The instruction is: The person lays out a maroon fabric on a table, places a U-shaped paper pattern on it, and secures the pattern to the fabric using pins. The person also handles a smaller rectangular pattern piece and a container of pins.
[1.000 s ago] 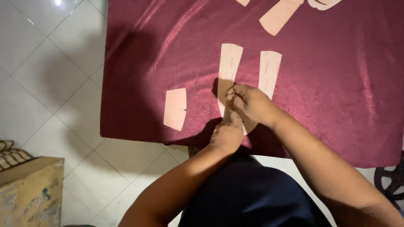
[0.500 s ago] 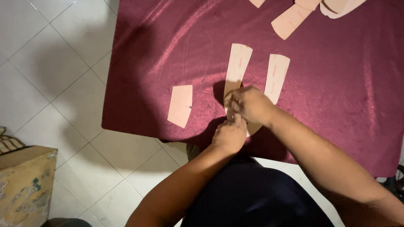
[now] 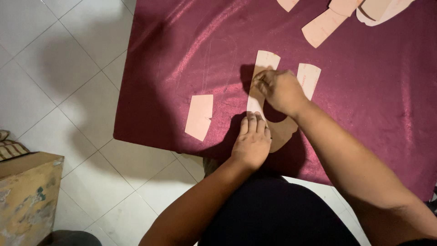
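Observation:
A long tan paper pattern piece (image 3: 264, 64) lies on a maroon cloth (image 3: 182, 59) spread over a table. My left hand (image 3: 251, 142) lies flat, fingers together, pressing down the near end of this piece. My right hand (image 3: 278, 89) rests on its middle with fingers curled, and whether it holds a small tool is hidden. A second narrow tan piece (image 3: 311, 78) lies just right of my right hand. A short tan piece (image 3: 200, 116) lies apart to the left.
More tan pattern pieces (image 3: 324, 27) lie at the far edge of the cloth. White floor tiles (image 3: 54, 68) spread to the left. A worn yellowish box (image 3: 25, 196) stands at the lower left. The cloth's near edge runs just below my left hand.
My right hand has slid up along the long pattern piece, away from my left hand, which now lies flat on the near end. The view has shifted rightward.

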A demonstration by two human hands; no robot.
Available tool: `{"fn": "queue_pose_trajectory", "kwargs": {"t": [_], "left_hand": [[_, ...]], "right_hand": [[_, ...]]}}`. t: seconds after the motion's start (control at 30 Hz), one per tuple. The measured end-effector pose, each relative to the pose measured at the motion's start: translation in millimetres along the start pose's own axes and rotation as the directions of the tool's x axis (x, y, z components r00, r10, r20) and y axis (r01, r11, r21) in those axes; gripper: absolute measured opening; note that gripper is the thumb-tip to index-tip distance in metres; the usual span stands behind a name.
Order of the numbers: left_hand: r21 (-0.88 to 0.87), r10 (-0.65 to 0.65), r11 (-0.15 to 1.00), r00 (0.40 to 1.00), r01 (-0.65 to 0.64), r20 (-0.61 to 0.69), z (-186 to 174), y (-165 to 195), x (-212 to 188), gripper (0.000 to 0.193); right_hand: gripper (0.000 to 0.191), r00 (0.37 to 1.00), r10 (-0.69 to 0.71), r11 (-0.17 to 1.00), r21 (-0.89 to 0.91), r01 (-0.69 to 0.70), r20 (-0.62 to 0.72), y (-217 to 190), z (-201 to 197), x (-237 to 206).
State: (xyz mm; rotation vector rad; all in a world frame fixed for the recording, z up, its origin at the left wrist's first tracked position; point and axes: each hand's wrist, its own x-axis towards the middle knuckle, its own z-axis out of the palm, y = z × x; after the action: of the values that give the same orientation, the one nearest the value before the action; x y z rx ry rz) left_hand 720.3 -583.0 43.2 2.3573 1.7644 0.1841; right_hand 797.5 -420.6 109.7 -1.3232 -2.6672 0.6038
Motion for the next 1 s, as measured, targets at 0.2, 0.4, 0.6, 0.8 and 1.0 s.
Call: {"fn": "queue_pose_trajectory", "kwargs": {"t": [0.2, 0.4, 0.6, 0.8, 1.0], "left_hand": [[-0.136, -0.005, 0.991, 0.993, 0.021, 0.116, -4.8, -6.2, 11.7, 0.037], [-0.196, -0.084, 0.976, 0.995, 0.093, 0.053, -12.1, -17.4, 29.8, 0.025], [-0.144, -0.108, 0.982, 0.989, 0.122, 0.1, -13.8, -25.4, 47.8, 0.042], [-0.13, -0.121, 0.983, 0.989, 0.132, 0.085, -2.6, -22.2, 59.6, 0.04], [-0.13, -0.101, 0.985, 0.991, 0.113, 0.091, 0.3, -19.4, 65.0, 0.041]], "right_hand": [[0.02, 0.968, 0.118, 0.99, 0.048, -0.131, 0.22, -0.4, -1.1, 4.9], [0.017, 0.997, -0.003, 0.991, 0.131, 0.013, -0.081, 13.0, -15.3, 28.8], [0.016, 0.977, 0.159, 0.978, 0.113, -0.176, 0.144, 18.0, -16.4, 35.9], [0.013, 0.997, 0.074, 0.984, 0.165, -0.068, -0.032, 30.0, -21.4, 51.5], [0.018, 0.995, 0.095, 0.976, 0.196, -0.091, -0.011, 31.0, -23.3, 58.2]]}}
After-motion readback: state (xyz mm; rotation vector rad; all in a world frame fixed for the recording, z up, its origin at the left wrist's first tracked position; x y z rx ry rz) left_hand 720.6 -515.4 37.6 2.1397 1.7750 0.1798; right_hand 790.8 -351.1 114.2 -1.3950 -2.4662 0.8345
